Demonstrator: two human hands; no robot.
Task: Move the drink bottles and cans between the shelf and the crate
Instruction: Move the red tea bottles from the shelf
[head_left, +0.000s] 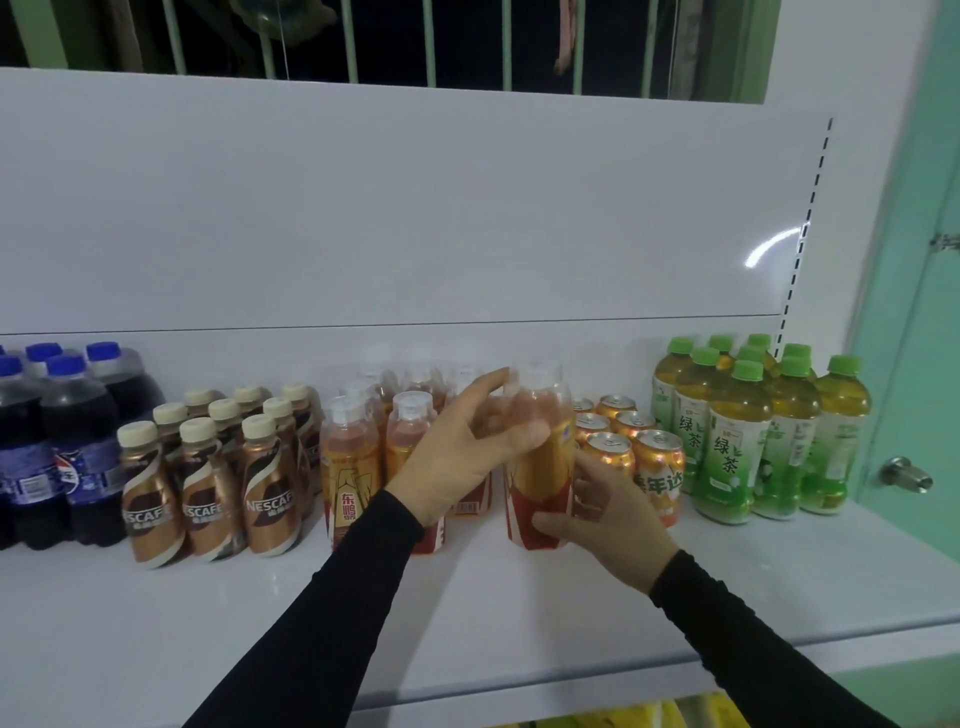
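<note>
Bottles fill the white shelf. One orange bottle stands at the front, between the others and the cans. The right hand holds it low; the left hand wraps its top. A bump could knock the cans over.

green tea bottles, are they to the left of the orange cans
No, the green tea bottles stand to the right of the orange cans, at the shelf's right end.
</note>
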